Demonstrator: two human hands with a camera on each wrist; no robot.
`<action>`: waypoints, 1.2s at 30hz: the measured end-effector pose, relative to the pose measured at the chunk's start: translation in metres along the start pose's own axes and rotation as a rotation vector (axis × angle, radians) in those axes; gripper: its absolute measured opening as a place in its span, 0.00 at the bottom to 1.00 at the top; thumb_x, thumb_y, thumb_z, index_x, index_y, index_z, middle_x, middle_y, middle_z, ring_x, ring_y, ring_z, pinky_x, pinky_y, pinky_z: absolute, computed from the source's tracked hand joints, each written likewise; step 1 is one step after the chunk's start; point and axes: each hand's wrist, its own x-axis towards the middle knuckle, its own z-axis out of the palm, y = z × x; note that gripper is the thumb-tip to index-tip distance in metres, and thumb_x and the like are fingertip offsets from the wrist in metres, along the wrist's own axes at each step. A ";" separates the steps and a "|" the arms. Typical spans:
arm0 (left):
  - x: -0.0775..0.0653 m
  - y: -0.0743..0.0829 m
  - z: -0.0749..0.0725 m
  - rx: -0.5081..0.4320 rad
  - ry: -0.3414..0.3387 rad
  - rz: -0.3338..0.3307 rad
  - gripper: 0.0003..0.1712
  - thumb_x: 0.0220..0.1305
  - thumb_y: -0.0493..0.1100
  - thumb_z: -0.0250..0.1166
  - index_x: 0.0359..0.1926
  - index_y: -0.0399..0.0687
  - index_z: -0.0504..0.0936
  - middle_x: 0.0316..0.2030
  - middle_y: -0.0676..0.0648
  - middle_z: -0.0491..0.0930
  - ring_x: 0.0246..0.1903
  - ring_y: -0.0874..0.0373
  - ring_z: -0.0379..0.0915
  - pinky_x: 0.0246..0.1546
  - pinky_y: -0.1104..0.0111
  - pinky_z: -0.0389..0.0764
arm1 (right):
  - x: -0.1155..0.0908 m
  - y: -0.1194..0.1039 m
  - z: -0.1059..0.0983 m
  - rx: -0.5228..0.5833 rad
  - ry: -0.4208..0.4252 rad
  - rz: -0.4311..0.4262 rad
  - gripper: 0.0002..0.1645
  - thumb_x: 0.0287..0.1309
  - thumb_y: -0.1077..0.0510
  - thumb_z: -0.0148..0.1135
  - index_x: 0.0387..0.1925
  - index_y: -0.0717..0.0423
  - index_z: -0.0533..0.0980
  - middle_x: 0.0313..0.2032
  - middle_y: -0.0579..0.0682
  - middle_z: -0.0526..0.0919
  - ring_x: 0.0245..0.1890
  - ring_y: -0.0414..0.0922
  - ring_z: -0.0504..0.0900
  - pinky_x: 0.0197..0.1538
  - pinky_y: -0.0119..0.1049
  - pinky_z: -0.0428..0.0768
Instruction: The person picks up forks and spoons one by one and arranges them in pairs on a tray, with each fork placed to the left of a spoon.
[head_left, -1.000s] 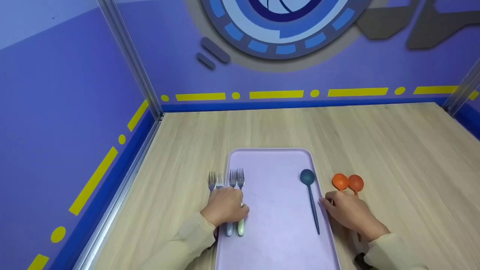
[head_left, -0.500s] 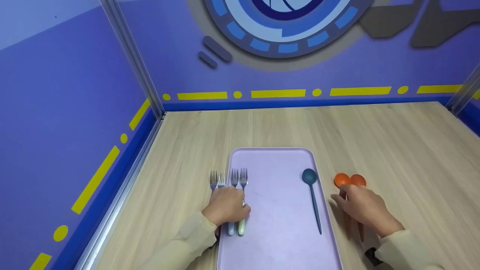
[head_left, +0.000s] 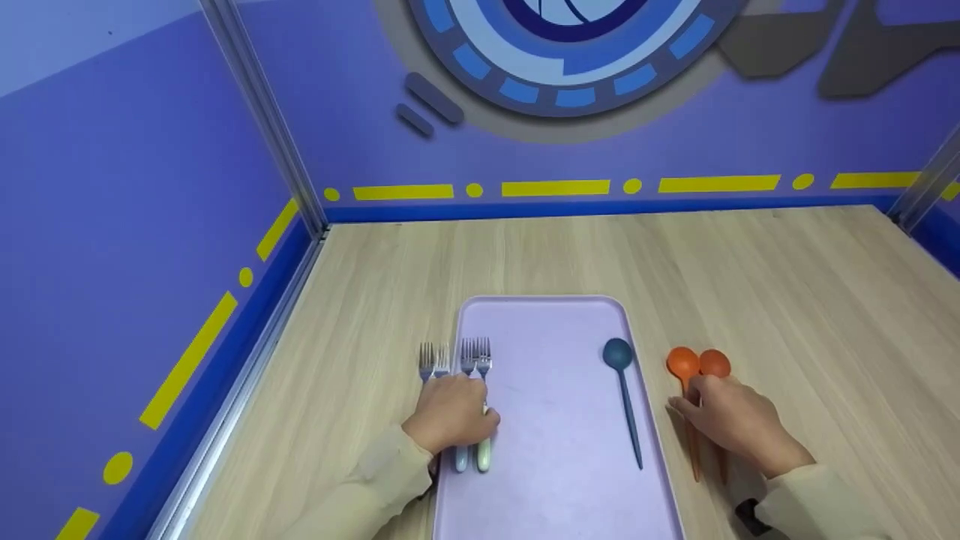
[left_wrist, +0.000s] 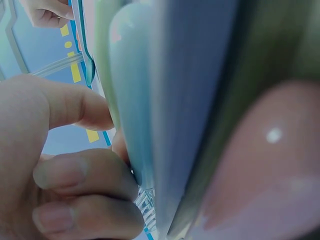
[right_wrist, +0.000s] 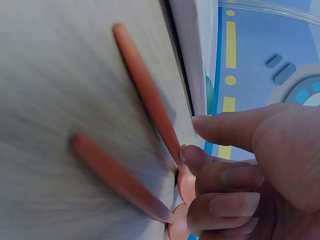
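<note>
In the head view my left hand is over two forks at the left side of a lilac tray. Its thumb and index finger pinch the fork with the pale green handle, close beside the fork with the pale blue handle. More fork tines show left of the tray rim, their handles hidden. My right hand is above two orange spoons on the table. The index fingertip is right at the neck of the nearer-to-tray spoon; the thumb stands apart. The darker spoon is partly covered.
A dark teal spoon lies along the tray's right side. The wooden table reaches back to a purple-blue wall panel, and another panel borders the left.
The right hand has moved rightward from the tray's edge to over the orange spoons. The green-handled fork has shifted slightly left toward the blue-handled one; the left hand has barely moved.
</note>
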 end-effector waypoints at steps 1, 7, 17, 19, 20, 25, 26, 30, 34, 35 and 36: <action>0.000 0.000 0.000 0.003 0.002 0.000 0.22 0.55 0.50 0.61 0.11 0.54 0.62 0.11 0.57 0.57 0.14 0.60 0.57 0.15 0.66 0.59 | 0.000 0.000 0.000 -0.001 0.000 0.002 0.16 0.57 0.49 0.64 0.20 0.51 0.72 0.17 0.46 0.67 0.17 0.43 0.68 0.21 0.36 0.61; -0.001 -0.002 -0.001 0.015 0.023 0.001 0.24 0.56 0.51 0.61 0.10 0.54 0.60 0.10 0.57 0.55 0.14 0.61 0.56 0.14 0.66 0.57 | 0.002 0.001 0.001 -0.010 -0.005 0.019 0.16 0.57 0.50 0.64 0.20 0.51 0.72 0.17 0.46 0.67 0.18 0.43 0.67 0.22 0.36 0.60; -0.004 -0.003 -0.005 -0.021 0.093 0.001 0.24 0.56 0.47 0.60 0.11 0.55 0.57 0.10 0.58 0.52 0.13 0.62 0.53 0.12 0.66 0.55 | 0.006 0.005 0.002 -0.005 -0.030 0.049 0.15 0.56 0.49 0.64 0.22 0.53 0.75 0.18 0.48 0.69 0.19 0.44 0.68 0.23 0.37 0.61; -0.005 -0.004 -0.005 -0.026 0.106 0.005 0.23 0.56 0.46 0.60 0.11 0.55 0.57 0.10 0.58 0.52 0.12 0.62 0.53 0.12 0.66 0.54 | 0.007 0.007 0.002 0.002 -0.039 0.049 0.15 0.57 0.49 0.64 0.23 0.54 0.75 0.18 0.48 0.69 0.20 0.44 0.68 0.23 0.37 0.61; -0.005 -0.004 -0.006 -0.029 0.111 0.003 0.23 0.56 0.46 0.60 0.11 0.55 0.57 0.10 0.58 0.52 0.12 0.63 0.53 0.12 0.66 0.54 | 0.007 0.007 0.002 0.004 -0.042 0.049 0.15 0.57 0.49 0.64 0.23 0.54 0.75 0.18 0.48 0.68 0.20 0.44 0.68 0.23 0.37 0.61; -0.007 -0.009 -0.010 -0.028 0.143 -0.006 0.25 0.57 0.47 0.59 0.11 0.55 0.56 0.10 0.58 0.51 0.12 0.63 0.51 0.11 0.67 0.53 | 0.006 0.006 0.002 0.009 -0.030 0.043 0.15 0.56 0.50 0.64 0.21 0.53 0.74 0.18 0.47 0.68 0.19 0.44 0.67 0.23 0.36 0.61; -0.008 -0.010 -0.011 -0.033 0.143 -0.012 0.25 0.57 0.47 0.59 0.11 0.55 0.56 0.10 0.58 0.52 0.11 0.63 0.51 0.11 0.67 0.53 | 0.006 0.006 0.002 0.011 -0.027 0.043 0.15 0.56 0.50 0.65 0.20 0.53 0.74 0.18 0.47 0.68 0.19 0.44 0.68 0.23 0.36 0.61; -0.012 -0.016 -0.013 -0.064 0.149 -0.027 0.25 0.57 0.47 0.60 0.10 0.55 0.56 0.09 0.59 0.51 0.10 0.64 0.51 0.11 0.67 0.52 | 0.007 0.004 0.004 0.022 -0.020 0.043 0.16 0.55 0.51 0.64 0.18 0.52 0.73 0.16 0.46 0.68 0.17 0.43 0.68 0.22 0.36 0.61; -0.014 -0.021 -0.015 -0.083 0.149 -0.047 0.24 0.57 0.47 0.59 0.11 0.55 0.57 0.08 0.60 0.52 0.10 0.65 0.51 0.11 0.68 0.52 | 0.007 0.004 0.005 0.025 -0.018 0.047 0.17 0.55 0.53 0.63 0.15 0.52 0.71 0.14 0.44 0.65 0.16 0.43 0.67 0.21 0.36 0.61; -0.015 -0.022 -0.015 -0.085 0.151 -0.049 0.24 0.57 0.47 0.59 0.11 0.55 0.57 0.09 0.59 0.52 0.10 0.65 0.51 0.11 0.68 0.53 | 0.007 0.005 0.005 0.026 -0.016 0.046 0.17 0.54 0.53 0.63 0.14 0.52 0.71 0.14 0.44 0.64 0.15 0.42 0.66 0.21 0.36 0.61; -0.015 -0.023 -0.016 -0.087 0.149 -0.054 0.24 0.57 0.47 0.59 0.11 0.55 0.57 0.09 0.59 0.52 0.10 0.65 0.51 0.11 0.68 0.53 | 0.007 0.005 0.005 0.027 -0.012 0.044 0.18 0.54 0.53 0.62 0.14 0.52 0.70 0.14 0.44 0.64 0.15 0.42 0.66 0.21 0.36 0.60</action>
